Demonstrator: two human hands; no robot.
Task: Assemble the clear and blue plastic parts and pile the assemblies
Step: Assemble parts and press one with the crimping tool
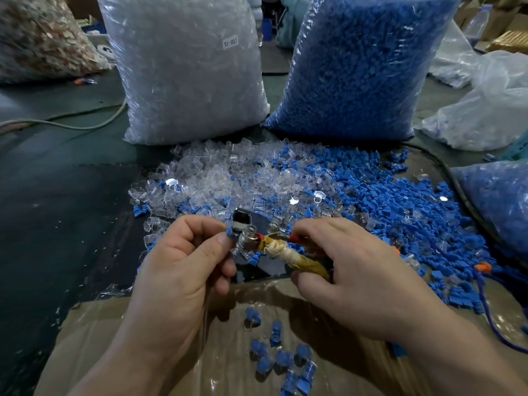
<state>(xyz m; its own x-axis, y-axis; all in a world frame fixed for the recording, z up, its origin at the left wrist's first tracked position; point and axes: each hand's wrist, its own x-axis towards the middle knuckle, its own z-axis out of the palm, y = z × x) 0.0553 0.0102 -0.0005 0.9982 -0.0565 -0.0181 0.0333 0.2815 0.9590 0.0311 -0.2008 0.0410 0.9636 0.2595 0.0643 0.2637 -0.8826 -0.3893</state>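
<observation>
My left grip (183,252) pinches a blue part (229,232) between thumb and forefinger, held against the metal head (246,238) of a tool (288,254); my right grip (363,270) is curled round that tool's tape-wrapped handle, thumb underneath. Both hang just above the far edge of a cardboard sheet (114,338), where a small scatter of finished assemblies (280,358) lies close to me, between my forearms. Just beyond the grips the loose clear parts (228,178) spread left and centre, running into the loose blue parts (400,201) that fan out rightward, up to a dark cable (454,178) curving along that side. Behind the piles stand two full bags with a narrow gap between them: the clear bag (185,67) on the left, the blue bag (357,67) on the right. Another blue-filled bag (500,201) crowds the right edge. Room to move lies to my left, where the dark surface (57,195) stretches out, flecked with plastic and crossed farther off by a pale cable (71,125)
</observation>
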